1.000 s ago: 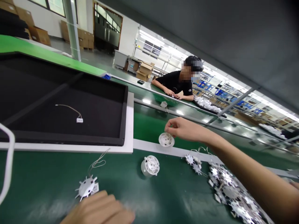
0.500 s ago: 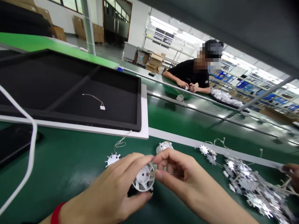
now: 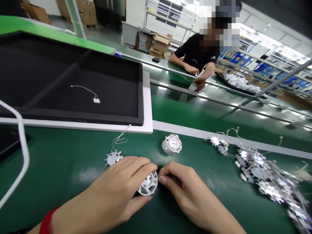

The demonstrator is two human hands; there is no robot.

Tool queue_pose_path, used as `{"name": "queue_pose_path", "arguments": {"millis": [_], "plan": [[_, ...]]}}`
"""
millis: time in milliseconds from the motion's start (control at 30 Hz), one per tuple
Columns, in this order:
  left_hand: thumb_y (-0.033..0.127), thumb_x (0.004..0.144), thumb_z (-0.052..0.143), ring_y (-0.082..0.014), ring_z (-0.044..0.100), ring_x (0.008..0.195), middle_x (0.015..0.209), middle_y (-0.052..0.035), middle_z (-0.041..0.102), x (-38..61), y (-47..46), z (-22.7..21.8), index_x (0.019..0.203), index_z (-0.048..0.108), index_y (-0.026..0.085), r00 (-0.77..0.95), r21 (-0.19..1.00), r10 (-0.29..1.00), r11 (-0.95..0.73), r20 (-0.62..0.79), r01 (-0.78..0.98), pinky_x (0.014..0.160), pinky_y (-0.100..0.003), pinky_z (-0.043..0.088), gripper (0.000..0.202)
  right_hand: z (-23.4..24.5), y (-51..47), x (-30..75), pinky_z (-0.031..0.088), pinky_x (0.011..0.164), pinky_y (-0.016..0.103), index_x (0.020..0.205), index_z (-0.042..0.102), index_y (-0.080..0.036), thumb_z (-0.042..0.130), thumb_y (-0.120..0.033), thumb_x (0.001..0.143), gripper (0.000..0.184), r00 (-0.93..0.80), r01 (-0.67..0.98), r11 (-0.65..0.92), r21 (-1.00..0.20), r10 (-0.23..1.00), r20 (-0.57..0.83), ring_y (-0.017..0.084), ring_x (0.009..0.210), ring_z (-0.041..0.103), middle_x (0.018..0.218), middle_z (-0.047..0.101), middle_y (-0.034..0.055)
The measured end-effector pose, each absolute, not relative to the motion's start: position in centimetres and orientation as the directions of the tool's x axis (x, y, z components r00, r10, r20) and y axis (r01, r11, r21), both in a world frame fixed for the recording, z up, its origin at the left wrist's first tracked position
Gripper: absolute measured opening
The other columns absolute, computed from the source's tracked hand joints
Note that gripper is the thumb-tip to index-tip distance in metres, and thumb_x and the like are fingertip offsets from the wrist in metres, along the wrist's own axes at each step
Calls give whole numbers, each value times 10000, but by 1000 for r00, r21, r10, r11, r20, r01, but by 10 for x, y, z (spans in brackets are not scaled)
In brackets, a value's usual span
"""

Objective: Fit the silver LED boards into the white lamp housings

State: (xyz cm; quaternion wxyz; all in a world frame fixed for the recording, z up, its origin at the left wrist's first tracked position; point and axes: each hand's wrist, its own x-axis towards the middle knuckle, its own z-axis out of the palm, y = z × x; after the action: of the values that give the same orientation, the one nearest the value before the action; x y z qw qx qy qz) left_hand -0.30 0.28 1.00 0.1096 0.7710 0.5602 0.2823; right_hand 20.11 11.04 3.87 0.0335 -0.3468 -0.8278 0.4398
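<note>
My left hand [image 3: 119, 185] is wrapped round a white round plastic housing [image 3: 148, 186] with spokes across its open face, which is turned toward me. The thumb is under it and the fingers lie over the top. At its right rim, my right hand [image 3: 185, 187] pinches a thin pale wire [image 3: 155, 179] that comes from the housing's centre. The fingers hide the wire's far part. A similar white housing [image 3: 172, 144] stands on the green bench just beyond my hands. Beside my left knuckles lies a flat silvery star-shaped plate [image 3: 113, 158] with a wire attached.
On the right lies a heap of star-shaped plates with wires [image 3: 260, 172]. At back left stands a black tray [image 3: 140, 97] holding a small white wired part [image 3: 97, 101]. A white tube [image 3: 23, 156] bends at the left edge. Across the bench, a co-worker [image 3: 195, 48] handles a white piece.
The view has tilted down. My right fingers have come closer to the housing's rim, still pinching the wire. The co-worker's arm has reached forward to a white piece. A hand at the right edge is gone.
</note>
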Motion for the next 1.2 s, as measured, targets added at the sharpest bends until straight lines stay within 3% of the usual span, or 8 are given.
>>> {"name": "queue_pose_path", "arguments": {"millis": [133, 333, 467, 600, 733, 900, 1100, 1200], "plan": [[53, 763, 857, -262, 730, 1102, 1253, -5, 732, -6, 4, 15, 1378, 483, 260, 263, 436, 910, -388, 320, 812, 925, -395, 607, 749, 35, 110, 202, 425, 680, 314, 887, 649, -238, 525, -319, 1071, 236, -754, 528, 343, -777, 609, -244, 189, 741, 572, 825, 680, 8], [217, 1109, 528, -164, 680, 971, 1023, 26, 716, -31, 7, 40, 1114, 594, 253, 128, 310, 803, -365, 582, 878, 926, -294, 513, 75, 36, 113, 205, 505, 731, 320, 899, 679, -249, 558, -342, 1085, 241, -779, 440, 432, -787, 620, -96, 187, 793, 668, 904, 741, 11], [270, 1079, 562, -177, 661, 812, 903, 27, 693, -61, 11, 53, 986, 632, 248, -172, 362, 781, -74, 601, 929, 812, -300, 508, 119, 43, 114, 208, 517, 673, 294, 890, 684, -275, 557, -326, 1095, 246, -740, 385, 517, -765, 667, 79, 170, 732, 664, 847, 726, -11], [438, 1013, 625, -200, 648, 668, 834, 30, 723, -81, 10, 40, 938, 721, 276, -249, 411, 873, 61, 420, 910, 607, -321, 431, 203, 46, 112, 211, 523, 612, 283, 873, 691, -293, 586, -334, 1091, 245, -683, 346, 537, -769, 707, 186, 174, 670, 644, 794, 715, -11], [432, 1054, 592, -206, 713, 760, 904, 65, 795, -81, 9, 27, 868, 753, 316, -183, 433, 923, 20, 339, 901, 687, -332, 467, 272, 46, 110, 212, 532, 593, 288, 874, 696, -296, 599, -312, 1080, 228, -674, 320, 564, -762, 700, 235, 179, 642, 644, 766, 715, -2], [433, 1082, 597, -168, 758, 849, 937, 92, 811, -61, 12, 43, 917, 765, 331, -153, 499, 884, -100, 442, 861, 821, -284, 561, 257, 54, 105, 207, 538, 582, 271, 869, 684, -284, 608, -241, 1053, 203, -694, 257, 605, -754, 658, 291, 151, 623, 671, 750, 730, -29], [491, 1021, 724, -98, 763, 737, 886, 150, 801, -39, 6, 56, 865, 780, 390, -338, 699, 823, -95, 455, 709, 720, -115, 623, 194, 58, 97, 201, 637, 712, 331, 1009, 718, -317, 713, -245, 998, 73, -659, 212, 585, -783, 678, 327, 215, 816, 769, 921, 795, 5], [435, 1003, 732, -77, 749, 659, 805, 147, 773, -32, 4, 55, 796, 781, 390, -365, 805, 859, -87, 358, 586, 632, -71, 611, 217, 55, 91, 201, 666, 853, 363, 1174, 706, -347, 801, -320, 967, 229, -671, 195, 568, -799, 672, 314, 256, 1003, 799, 1114, 820, 19]]}}
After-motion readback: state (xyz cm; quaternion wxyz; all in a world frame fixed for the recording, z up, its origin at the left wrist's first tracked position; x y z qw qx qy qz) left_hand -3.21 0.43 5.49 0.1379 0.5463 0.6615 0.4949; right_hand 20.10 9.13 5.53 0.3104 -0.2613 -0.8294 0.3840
